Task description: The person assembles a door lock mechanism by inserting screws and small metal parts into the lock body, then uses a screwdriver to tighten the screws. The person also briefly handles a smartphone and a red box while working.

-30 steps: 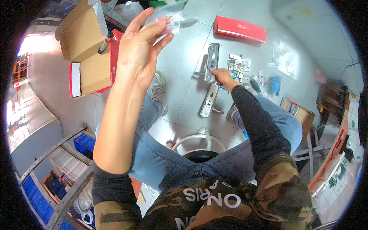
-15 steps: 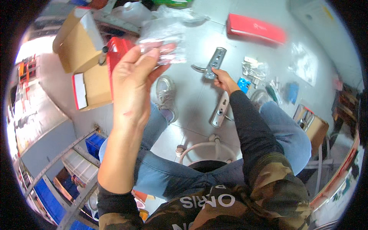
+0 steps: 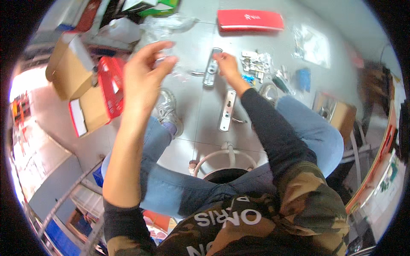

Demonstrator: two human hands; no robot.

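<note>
On the grey tiled floor (image 3: 196, 106), beside open cardboard boxes (image 3: 77, 85) and a flat red box (image 3: 250, 20), the raised left hand (image 3: 143, 79) pinches a blurred clear plastic bag (image 3: 171, 64), while the right hand (image 3: 228, 66) fingers grip a silver door-handle plate (image 3: 211, 68) lying flat.

Bare grey floor (image 3: 200, 115) is lying open between the person's knees, running up toward the two metal handle plates: one (image 3: 211, 68) under the right hand (image 3: 226, 64), the other (image 3: 227, 110) just below it. To the right, a cluster of small hardware parts (image 3: 256, 62) and a blue piece (image 3: 303, 79) are crowding the way. The raised left hand (image 3: 143, 79) is hanging over the sneaker (image 3: 167, 109), and an open cardboard box (image 3: 72, 72) with a red box (image 3: 112, 87) is blocking the left side. A red flat case (image 3: 250, 20) is closing off the far edge.
</note>
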